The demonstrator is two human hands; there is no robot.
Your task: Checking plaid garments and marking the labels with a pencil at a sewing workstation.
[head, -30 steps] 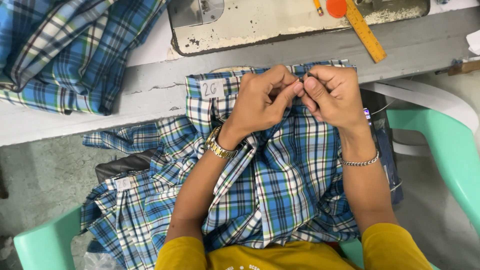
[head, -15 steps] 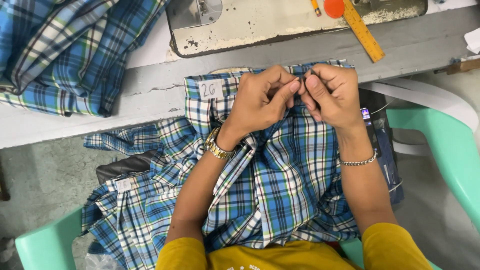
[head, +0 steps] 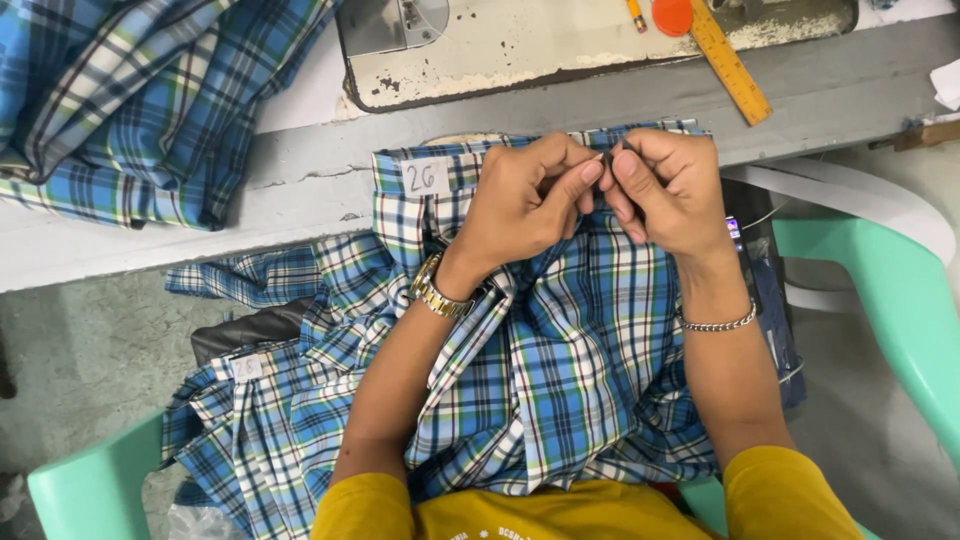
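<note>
— Both hands carry the grip: the left hand (head: 530,205) and the right hand (head: 665,190) meet at upper centre of the frame, thumbs and forefingers closed tight on the top edge of the blue plaid fabric piece (head: 560,370).

— Anything between the fingertips besides cloth?

— Something small and dark shows where the fingertips meet, but it is too small to name. The cloth itself hangs from that pinch down over the lap, its upper edge lying against the front of the grey desk (head: 300,190).

— How far along does the work look?

— I'd judge it mid-way on this piece. The top band is folded and bears a small white paper tag (head: 425,176); the hands are busy at one spot on that band, and nothing lies under the sewing machine base (head: 520,50) at the top. A second tagged plaid piece (head: 250,420) droops at lower left, over the green plastic chair (head: 90,490), and a heap of plaid fabric (head: 120,100) fills the upper left, so plenty seems left to handle.

— And compared with a moment ago?

— Hardly any change. The pinch sits at the same spot, fingers shifted only slightly. The yellow ruler (head: 730,62) has not moved.
</note>
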